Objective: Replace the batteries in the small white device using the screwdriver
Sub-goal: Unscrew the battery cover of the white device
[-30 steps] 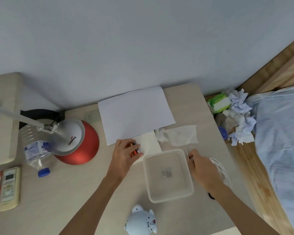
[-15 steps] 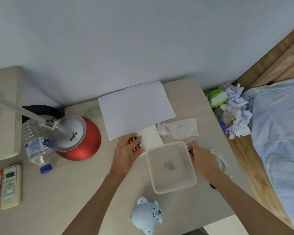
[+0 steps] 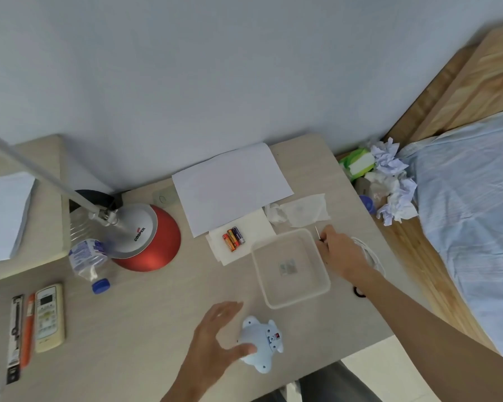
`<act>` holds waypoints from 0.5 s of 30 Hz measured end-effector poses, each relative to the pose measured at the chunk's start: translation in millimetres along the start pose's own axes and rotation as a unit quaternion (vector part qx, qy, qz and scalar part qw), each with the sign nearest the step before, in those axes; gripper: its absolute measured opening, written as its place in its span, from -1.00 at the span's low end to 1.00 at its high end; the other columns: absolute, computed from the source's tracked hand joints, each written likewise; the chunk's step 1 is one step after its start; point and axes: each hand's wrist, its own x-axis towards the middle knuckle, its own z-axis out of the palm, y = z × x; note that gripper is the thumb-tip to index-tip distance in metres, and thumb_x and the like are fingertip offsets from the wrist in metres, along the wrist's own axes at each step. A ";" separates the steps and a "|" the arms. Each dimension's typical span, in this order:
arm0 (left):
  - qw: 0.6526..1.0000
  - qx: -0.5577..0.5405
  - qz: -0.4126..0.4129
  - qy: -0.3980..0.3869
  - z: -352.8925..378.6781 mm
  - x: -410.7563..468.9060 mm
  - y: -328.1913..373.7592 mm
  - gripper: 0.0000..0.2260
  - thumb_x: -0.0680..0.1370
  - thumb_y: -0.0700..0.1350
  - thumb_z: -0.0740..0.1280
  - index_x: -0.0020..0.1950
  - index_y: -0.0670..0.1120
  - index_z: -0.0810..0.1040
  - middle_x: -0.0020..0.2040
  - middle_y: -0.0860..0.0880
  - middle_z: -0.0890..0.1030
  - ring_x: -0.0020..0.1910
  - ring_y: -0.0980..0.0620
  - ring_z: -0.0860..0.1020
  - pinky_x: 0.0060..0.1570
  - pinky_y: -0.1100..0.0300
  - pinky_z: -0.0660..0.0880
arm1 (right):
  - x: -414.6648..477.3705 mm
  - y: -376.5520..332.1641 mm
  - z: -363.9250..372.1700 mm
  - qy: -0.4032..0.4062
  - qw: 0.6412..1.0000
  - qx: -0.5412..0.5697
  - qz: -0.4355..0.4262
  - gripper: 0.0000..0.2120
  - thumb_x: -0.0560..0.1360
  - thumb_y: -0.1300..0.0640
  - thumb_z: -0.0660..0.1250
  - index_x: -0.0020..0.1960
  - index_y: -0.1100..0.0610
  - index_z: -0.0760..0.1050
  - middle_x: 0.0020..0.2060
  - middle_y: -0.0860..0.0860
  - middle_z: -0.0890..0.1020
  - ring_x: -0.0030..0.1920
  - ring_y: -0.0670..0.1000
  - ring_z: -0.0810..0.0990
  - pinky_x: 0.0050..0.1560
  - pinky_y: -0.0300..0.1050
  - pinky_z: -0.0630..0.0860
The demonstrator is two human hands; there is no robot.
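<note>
The small white animal-shaped device lies near the desk's front edge, its underside up with a red switch showing. My left hand is beside it with fingers spread, the thumb touching its left side. Three batteries lie side by side on a white napkin further back. My right hand rests right of the clear plastic tray and pinches the thin screwdriver, whose metal tip sticks up past the fingers. Small grey parts lie in the tray.
A red-based desk lamp and a tipped plastic bottle stand left. A remote and pens lie at far left. White paper, a tissue and a cable are near the tray. Crumpled paper and a bed lie right.
My left hand let go of the batteries, left them on the napkin, and moved toward me to the white device. The right hand stayed by the tray.
</note>
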 end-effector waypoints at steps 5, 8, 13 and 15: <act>0.999 -0.017 0.007 -0.050 32.7 -22.5 -30.4 -0.14 0.24 0.18 0.77 0.51 0.21 0.56 0.49 0.11 0.50 0.48 0.01 0.51 0.41 0.05 0.53 | -8.8 2.9 -14.4 0.031 0.999 0.003 -0.012 -0.85 0.72 0.02 0.25 0.13 0.11 0.39 -0.20 0.07 0.66 -0.20 0.17 0.63 -0.14 0.11 0.58; 0.999 -0.036 -0.006 -0.036 39.3 -19.8 -34.2 -0.16 0.23 0.21 0.77 0.48 0.26 0.57 0.48 0.08 0.48 0.47 0.08 0.47 0.41 0.16 0.50 | -13.6 9.3 -23.5 0.054 0.998 0.010 -0.026 -0.83 0.73 -0.03 0.23 0.13 0.08 0.38 -0.27 0.03 0.64 -0.25 0.14 0.64 -0.15 0.16 0.62; 0.999 -0.032 -0.022 -0.018 54.3 -15.8 -31.3 -0.20 0.22 0.23 0.75 0.41 0.40 0.55 0.37 0.19 0.52 0.38 0.12 0.51 0.26 0.38 0.48 | -28.4 15.5 -37.1 0.085 0.994 0.027 -0.055 -0.83 0.73 -0.05 0.23 0.11 0.05 0.37 -0.35 -0.04 0.64 -0.31 0.08 0.62 -0.21 0.16 0.61; 0.999 -0.035 -0.029 -0.002 60.0 -18.4 -29.9 -0.25 0.24 0.24 0.74 0.40 0.36 0.58 0.31 0.26 0.54 0.33 0.09 0.55 0.19 0.29 0.56 | -37.6 15.5 -42.5 0.101 0.992 0.035 -0.069 -0.83 0.73 -0.03 0.24 0.12 0.08 0.38 -0.38 -0.05 0.60 -0.31 0.10 0.61 -0.23 0.17 0.59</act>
